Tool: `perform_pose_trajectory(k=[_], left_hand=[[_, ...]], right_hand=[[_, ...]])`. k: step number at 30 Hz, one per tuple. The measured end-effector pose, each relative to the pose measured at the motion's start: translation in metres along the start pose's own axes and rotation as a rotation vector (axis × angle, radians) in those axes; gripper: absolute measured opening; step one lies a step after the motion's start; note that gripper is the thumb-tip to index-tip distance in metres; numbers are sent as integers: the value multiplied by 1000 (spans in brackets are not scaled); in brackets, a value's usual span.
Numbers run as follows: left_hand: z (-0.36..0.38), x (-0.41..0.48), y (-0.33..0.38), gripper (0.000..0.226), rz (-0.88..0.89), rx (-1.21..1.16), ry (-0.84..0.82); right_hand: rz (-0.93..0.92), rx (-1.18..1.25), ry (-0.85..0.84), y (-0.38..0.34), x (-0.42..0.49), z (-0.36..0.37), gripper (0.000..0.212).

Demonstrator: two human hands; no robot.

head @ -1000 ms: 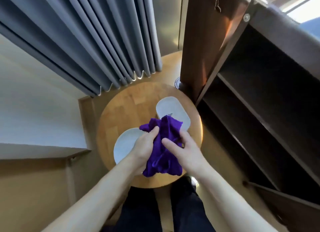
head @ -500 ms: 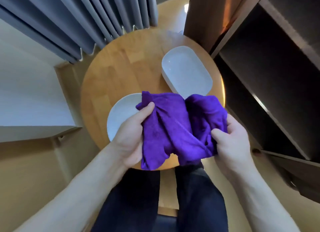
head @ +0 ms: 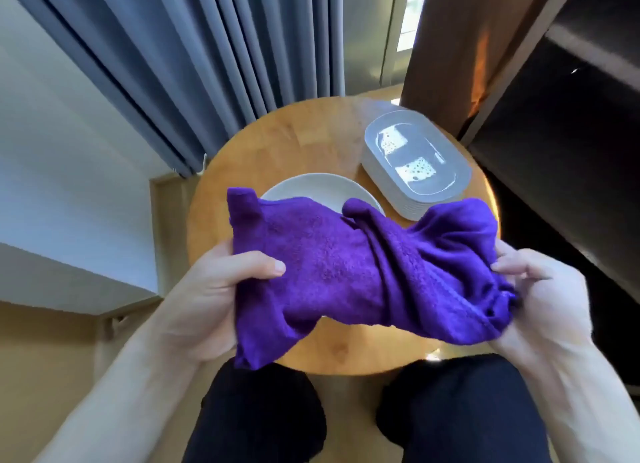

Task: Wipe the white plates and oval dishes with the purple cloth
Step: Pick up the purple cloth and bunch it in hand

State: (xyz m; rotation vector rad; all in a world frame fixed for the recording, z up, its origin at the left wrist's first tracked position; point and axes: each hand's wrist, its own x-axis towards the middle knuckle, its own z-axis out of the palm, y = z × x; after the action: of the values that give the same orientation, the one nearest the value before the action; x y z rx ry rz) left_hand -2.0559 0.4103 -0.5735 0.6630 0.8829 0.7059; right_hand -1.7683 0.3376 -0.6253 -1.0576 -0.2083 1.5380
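Note:
I hold the purple cloth (head: 349,268) stretched between both hands above a small round wooden table (head: 287,144). My left hand (head: 211,296) grips the cloth's left end, thumb on top. My right hand (head: 550,296) pinches its bunched right end. Behind the cloth lies a round white plate (head: 311,187), mostly hidden by it. A stack of white oval dishes (head: 415,161) stands at the table's far right, with window light reflected in the top one.
Grey curtains (head: 194,64) hang behind the table. A dark wooden shelf unit (head: 571,133) stands close on the right. A white ledge (head: 52,192) runs along the left. My dark-trousered knees (head: 450,410) are under the table's near edge.
My hands have drawn apart and spread the cloth wide, where it was bunched between them. The view has tipped, so the table and dishes now sit higher and closer.

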Motion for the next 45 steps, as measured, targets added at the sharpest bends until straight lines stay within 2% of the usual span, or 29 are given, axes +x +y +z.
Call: perform_pose_trajectory(k=[2, 4, 6, 8, 11, 13, 16, 21, 23, 25, 28, 32, 36, 38, 40, 42, 45], left_hand=[[-4, -14, -16, 32, 75, 50, -36], [-8, -36, -35, 28, 174, 74, -65], [-13, -65, -57, 30, 230, 72, -63], [-18, -103, -78, 32, 219, 73, -18], [-21, -145, -86, 38, 208, 93, 32], [-24, -159, -81, 51, 252, 131, 51], [-25, -178, -75, 60, 306, 158, 27], [-23, -186, -70, 54, 331, 169, 8], [-26, -183, -69, 58, 345, 169, 20], [-30, -180, -67, 60, 344, 172, 29], [-38, -171, -62, 56, 327, 212, 52], [-46, -156, -63, 50, 334, 188, 77], [-44, -141, -70, 25, 328, 198, 112], [-41, -132, -73, 32, 342, 194, 147], [-40, -129, -79, 28, 349, 180, 175], [-36, -126, -86, 22, 339, 173, 190], [-20, -111, -90, 16, 302, 150, 185]], right_hand=[[-22, -51, -164, 17, -9, -4, 64], [-93, -218, -255, 46, -25, -1, 82], [-138, -437, -250, 84, -47, 7, 77], [-148, -585, -199, 123, -77, 15, 55], [-149, -483, -165, 152, -108, 21, 30], [-202, -449, -119, 151, -123, 25, 26], [-259, -342, -108, 136, -143, 18, 30], [-296, -242, -201, 119, -158, 9, 38], [-266, -210, -214, 115, -156, 5, 37], [-201, -195, -206, 116, -152, 4, 45], [-139, -163, -175, 122, -142, 6, 51], [-123, -108, -185, 127, -130, 6, 43], [-133, 16, -149, 119, -121, -4, 58], [-154, 120, -101, 112, -114, -12, 62], [-188, 166, -54, 110, -111, -20, 64], [-225, 194, -33, 108, -108, -24, 58], [-313, 193, -3, 101, -94, -21, 36]])
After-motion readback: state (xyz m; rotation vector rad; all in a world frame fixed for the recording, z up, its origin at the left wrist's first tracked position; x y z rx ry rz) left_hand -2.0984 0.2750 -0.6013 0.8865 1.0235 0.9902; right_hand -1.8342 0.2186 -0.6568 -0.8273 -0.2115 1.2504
